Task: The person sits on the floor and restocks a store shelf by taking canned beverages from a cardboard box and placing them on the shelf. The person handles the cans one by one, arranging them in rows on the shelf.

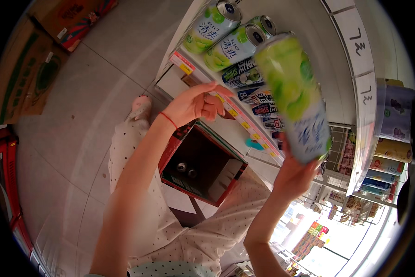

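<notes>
My right hand (294, 176) grips the lower end of a tall green-and-white RIO drink can (294, 97), slightly blurred and raised close in front of the shelf. My left hand (202, 104), a red string at its wrist, is held by the shelf's front edge with fingers loosely curled and no object seen in it. Similar RIO cans (224, 48) stand on the shelf (318, 20), beside dark cans marked STRONG (243, 73). An opened cardboard box (238, 173) sits before my lap, with a few cans (181, 167) at its dark bottom.
Price tags (233, 113) line the shelf's front edge. Another shelf level (363, 79) curves along the right, with more cans (387, 166) beyond it. Cardboard cartons (30, 76) stand on the tiled floor (100, 90) at the upper left. A wire rack (346, 187) is at the lower right.
</notes>
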A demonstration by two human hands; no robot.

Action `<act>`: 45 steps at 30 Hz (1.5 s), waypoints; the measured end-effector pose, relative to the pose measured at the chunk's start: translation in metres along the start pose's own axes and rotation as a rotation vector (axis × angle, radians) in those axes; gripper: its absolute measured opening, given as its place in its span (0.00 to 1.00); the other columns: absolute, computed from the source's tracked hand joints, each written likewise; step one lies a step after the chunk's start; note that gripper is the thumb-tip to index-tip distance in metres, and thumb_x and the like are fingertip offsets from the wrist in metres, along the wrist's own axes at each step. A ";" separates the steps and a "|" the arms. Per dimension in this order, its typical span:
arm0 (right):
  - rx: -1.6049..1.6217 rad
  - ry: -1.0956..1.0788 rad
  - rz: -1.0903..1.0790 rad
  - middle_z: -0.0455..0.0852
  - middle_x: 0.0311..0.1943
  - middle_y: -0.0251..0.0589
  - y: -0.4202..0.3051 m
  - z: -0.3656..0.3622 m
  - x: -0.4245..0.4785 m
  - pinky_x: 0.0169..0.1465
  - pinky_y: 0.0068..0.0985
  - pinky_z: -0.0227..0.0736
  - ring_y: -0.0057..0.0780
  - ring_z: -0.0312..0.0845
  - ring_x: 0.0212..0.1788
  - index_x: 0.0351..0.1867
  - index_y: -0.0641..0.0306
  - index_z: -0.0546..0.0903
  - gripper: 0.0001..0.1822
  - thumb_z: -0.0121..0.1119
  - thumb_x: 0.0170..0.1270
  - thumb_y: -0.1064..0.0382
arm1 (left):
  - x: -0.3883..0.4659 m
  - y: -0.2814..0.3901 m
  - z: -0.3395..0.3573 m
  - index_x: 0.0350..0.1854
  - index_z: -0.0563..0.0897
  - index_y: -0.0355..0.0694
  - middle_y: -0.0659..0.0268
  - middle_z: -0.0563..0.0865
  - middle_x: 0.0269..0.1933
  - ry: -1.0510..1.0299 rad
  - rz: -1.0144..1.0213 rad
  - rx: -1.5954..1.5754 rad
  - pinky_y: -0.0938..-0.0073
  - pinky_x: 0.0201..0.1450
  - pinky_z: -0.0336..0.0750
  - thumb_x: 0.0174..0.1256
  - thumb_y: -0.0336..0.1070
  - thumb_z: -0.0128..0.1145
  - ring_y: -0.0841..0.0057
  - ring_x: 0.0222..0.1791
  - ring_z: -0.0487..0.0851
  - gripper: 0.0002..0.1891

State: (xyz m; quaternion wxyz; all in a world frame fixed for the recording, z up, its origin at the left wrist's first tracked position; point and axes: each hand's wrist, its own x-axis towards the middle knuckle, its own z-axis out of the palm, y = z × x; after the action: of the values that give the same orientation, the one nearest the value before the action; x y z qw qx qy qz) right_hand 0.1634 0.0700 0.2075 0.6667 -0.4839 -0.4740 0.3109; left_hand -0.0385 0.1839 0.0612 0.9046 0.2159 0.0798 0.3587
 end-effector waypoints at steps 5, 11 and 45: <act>-0.445 -0.053 -0.244 0.76 0.50 0.45 0.004 0.055 0.092 0.54 0.33 0.74 0.33 0.76 0.50 0.58 0.72 0.68 0.24 0.53 0.64 0.60 | 0.002 -0.012 -0.011 0.46 0.78 0.40 0.63 0.85 0.36 0.528 -0.271 0.279 0.82 0.35 0.73 0.64 0.47 0.50 0.80 0.30 0.81 0.17; -0.521 -0.254 -0.317 0.80 0.46 0.42 0.026 0.098 0.182 0.47 0.24 0.74 0.24 0.76 0.46 0.51 0.71 0.76 0.28 0.66 0.54 0.54 | 0.004 -0.013 -0.007 0.43 0.79 0.41 0.64 0.85 0.38 0.441 -0.243 0.430 0.81 0.35 0.75 0.63 0.49 0.52 0.80 0.31 0.82 0.17; -1.002 -1.302 0.156 0.83 0.42 0.47 0.080 0.179 0.301 0.47 0.28 0.73 0.30 0.77 0.47 0.56 0.68 0.72 0.35 0.73 0.41 0.67 | 0.003 -0.007 -0.006 0.42 0.78 0.40 0.64 0.85 0.38 0.443 -0.278 0.521 0.83 0.34 0.74 0.65 0.45 0.50 0.81 0.31 0.82 0.14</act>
State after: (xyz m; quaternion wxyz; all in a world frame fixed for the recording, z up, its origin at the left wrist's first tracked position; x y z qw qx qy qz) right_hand 0.1074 0.4233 0.2465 -0.0600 -0.4783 -0.8131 0.3262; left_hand -0.0333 0.1831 0.0529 0.8202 0.3431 0.3911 0.2379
